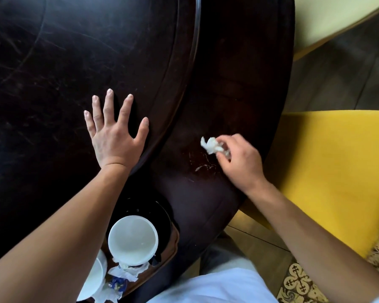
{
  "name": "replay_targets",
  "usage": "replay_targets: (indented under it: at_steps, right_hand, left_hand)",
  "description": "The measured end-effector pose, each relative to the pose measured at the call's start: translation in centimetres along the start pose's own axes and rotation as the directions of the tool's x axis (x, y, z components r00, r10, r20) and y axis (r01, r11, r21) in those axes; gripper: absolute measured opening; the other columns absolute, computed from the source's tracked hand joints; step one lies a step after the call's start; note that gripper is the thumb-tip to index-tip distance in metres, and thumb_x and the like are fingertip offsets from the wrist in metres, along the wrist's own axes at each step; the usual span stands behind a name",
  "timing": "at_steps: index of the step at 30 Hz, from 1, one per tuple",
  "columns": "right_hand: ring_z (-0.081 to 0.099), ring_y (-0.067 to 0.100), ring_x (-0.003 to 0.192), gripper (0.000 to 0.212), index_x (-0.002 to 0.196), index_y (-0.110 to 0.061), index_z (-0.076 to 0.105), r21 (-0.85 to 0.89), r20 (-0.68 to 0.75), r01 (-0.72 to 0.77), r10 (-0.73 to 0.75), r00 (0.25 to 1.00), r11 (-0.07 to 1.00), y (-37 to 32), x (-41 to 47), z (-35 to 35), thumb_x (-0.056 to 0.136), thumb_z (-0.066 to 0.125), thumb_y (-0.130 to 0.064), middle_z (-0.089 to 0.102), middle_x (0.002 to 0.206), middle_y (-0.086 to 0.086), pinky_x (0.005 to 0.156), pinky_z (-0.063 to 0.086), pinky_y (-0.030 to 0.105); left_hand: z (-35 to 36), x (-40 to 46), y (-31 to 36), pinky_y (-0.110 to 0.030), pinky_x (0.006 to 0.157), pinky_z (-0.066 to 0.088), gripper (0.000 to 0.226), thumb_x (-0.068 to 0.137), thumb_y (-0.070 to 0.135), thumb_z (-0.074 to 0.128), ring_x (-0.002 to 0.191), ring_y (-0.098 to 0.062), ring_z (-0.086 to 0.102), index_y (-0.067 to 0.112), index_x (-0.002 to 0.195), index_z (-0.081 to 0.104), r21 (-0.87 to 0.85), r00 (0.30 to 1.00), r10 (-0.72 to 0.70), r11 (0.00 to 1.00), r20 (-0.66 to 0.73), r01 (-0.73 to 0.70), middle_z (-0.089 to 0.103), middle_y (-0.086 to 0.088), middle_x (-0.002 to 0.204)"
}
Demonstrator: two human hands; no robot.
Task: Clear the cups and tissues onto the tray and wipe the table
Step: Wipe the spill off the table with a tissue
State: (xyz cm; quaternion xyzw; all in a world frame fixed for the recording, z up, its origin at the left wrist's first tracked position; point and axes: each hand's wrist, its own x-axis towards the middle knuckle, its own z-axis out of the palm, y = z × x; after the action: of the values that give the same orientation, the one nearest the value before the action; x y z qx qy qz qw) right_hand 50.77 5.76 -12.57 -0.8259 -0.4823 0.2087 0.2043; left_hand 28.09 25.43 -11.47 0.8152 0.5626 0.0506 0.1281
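Observation:
My right hand point(239, 159) pinches a crumpled white tissue point(212, 145) just above the dark wooden table's outer ring point(239, 95), near some pale smears. With fingers spread, my left hand point(114, 132) lies flat on the raised inner disc point(74, 62) of the table. Below it a dark round tray point(162, 217) carries a white cup point(133, 239), empty and upright. A second white cup point(94, 278) is partly hidden under my left forearm. Crumpled tissues point(127, 272) lie beside the cups.
A yellow chair seat point(326, 171) stands close against the table's right edge, with another pale yellow seat point(328, 20) at the top right. Patterned floor tiles point(300, 283) show at the bottom right. My white shirt fills the bottom middle.

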Motion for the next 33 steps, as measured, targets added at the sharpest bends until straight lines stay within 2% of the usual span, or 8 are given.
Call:
replay_targets:
  at_steps: [6, 11, 14, 16, 18, 26, 30, 33]
  right_hand:
    - [0.063, 0.013, 0.092, 0.032, 0.118, -0.019, 0.066, 0.06, 0.079, 0.128, -0.133, 0.988, 0.99, -1.6, -3.8, 1.0, 0.086, 0.074, -0.019, 0.063, 0.104, -0.005, 0.077, 0.055, 0.031]
    - [0.064, 0.021, 0.085, 0.033, 0.115, -0.019, 0.068, 0.122, -0.165, -0.018, 0.038, 0.986, 0.992, 1.3, 1.0, -2.6, 0.083, 0.071, -0.02, 0.064, 0.101, 0.001, 0.076, 0.052, 0.034]
    - [0.063, 0.022, 0.079, 0.03, 0.112, -0.019, 0.071, 0.101, -0.308, -0.107, 0.133, 0.942, 0.989, 4.6, 5.1, -5.4, 0.082, 0.069, -0.02, 0.065, 0.097, 0.006, 0.074, 0.047, 0.029]
    - [0.062, 0.021, 0.082, 0.03, 0.112, -0.018, 0.071, 0.067, -0.327, -0.125, 0.14, 0.935, 0.99, 6.0, 7.2, -6.7, 0.082, 0.067, -0.02, 0.066, 0.099, 0.008, 0.074, 0.042, 0.023]
    - [0.063, 0.019, 0.086, 0.031, 0.114, -0.02, 0.071, 0.023, -0.288, -0.107, 0.109, 0.951, 0.994, 6.8, 8.8, -7.4, 0.084, 0.067, -0.019, 0.067, 0.103, 0.008, 0.076, 0.043, 0.022]
    - [0.063, 0.023, 0.09, 0.032, 0.118, -0.025, 0.069, -0.08, -0.034, -0.002, -0.001, 0.999, 0.997, 7.9, 10.8, -8.3, 0.086, 0.069, -0.02, 0.065, 0.104, 0.004, 0.082, 0.05, 0.036]
    - [0.064, 0.023, 0.09, 0.031, 0.118, -0.022, 0.069, -0.061, -0.037, -0.038, 0.036, 0.999, 0.997, 7.5, 9.5, -7.3, 0.087, 0.071, -0.019, 0.065, 0.105, 0.005, 0.078, 0.045, 0.028]
    - [0.066, 0.025, 0.092, 0.032, 0.117, -0.021, 0.068, -0.028, -0.031, -0.042, 0.041, 0.999, 0.999, 6.2, 6.7, -5.7, 0.085, 0.072, -0.019, 0.065, 0.105, 0.004, 0.078, 0.052, 0.033]
  left_hand:
    - [-0.1, 0.0, 0.0, -0.055, 0.127, 0.0, 0.065, 0.099, 0.063, 0.043, 0.159, -0.03, 0.002, 0.037, 0.158, 0.034, -0.001, 1.0, 0.0, 1.0, 0.004, 0.0, 0.014, 0.0, 0.172]
    - [-0.1, -0.1, 0.0, -0.053, 0.128, -0.001, 0.065, 0.099, 0.064, 0.041, 0.159, -0.029, 0.001, 0.037, 0.158, 0.034, -0.001, 1.0, -0.001, 1.0, 0.005, 0.001, 0.014, 0.001, 0.172]
    - [-0.2, -0.1, 0.1, -0.053, 0.128, -0.002, 0.065, 0.099, 0.064, 0.041, 0.16, -0.029, 0.0, 0.037, 0.158, 0.033, 0.0, 1.0, -0.004, 1.0, 0.013, 0.004, 0.012, 0.001, 0.172]
    - [-0.2, -0.1, 0.1, -0.052, 0.128, -0.002, 0.064, 0.1, 0.063, 0.042, 0.16, -0.029, -0.001, 0.037, 0.158, 0.033, 0.0, 1.0, -0.006, 1.0, 0.018, 0.006, 0.012, 0.001, 0.173]
    - [-0.3, 0.0, 0.1, -0.053, 0.128, -0.002, 0.064, 0.101, 0.063, 0.042, 0.16, -0.029, 0.0, 0.037, 0.158, 0.033, 0.002, 1.0, -0.007, 1.0, 0.017, 0.007, 0.012, 0.001, 0.173]
    - [-0.2, -0.1, 0.1, -0.053, 0.128, -0.001, 0.065, 0.099, 0.064, 0.041, 0.16, -0.029, 0.001, 0.037, 0.158, 0.034, 0.006, 1.0, -0.005, 1.0, 0.008, 0.005, 0.013, 0.001, 0.172]
    - [-0.1, 0.0, 0.2, -0.053, 0.128, 0.0, 0.065, 0.099, 0.065, 0.04, 0.159, -0.03, 0.002, 0.037, 0.158, 0.034, 0.005, 1.0, -0.003, 1.0, 0.004, 0.003, 0.013, 0.001, 0.172]
    - [0.0, 0.1, 0.3, -0.054, 0.128, 0.0, 0.066, 0.098, 0.065, 0.039, 0.159, -0.03, 0.002, 0.037, 0.158, 0.034, 0.004, 1.0, -0.005, 1.0, 0.003, 0.005, 0.014, 0.001, 0.172]
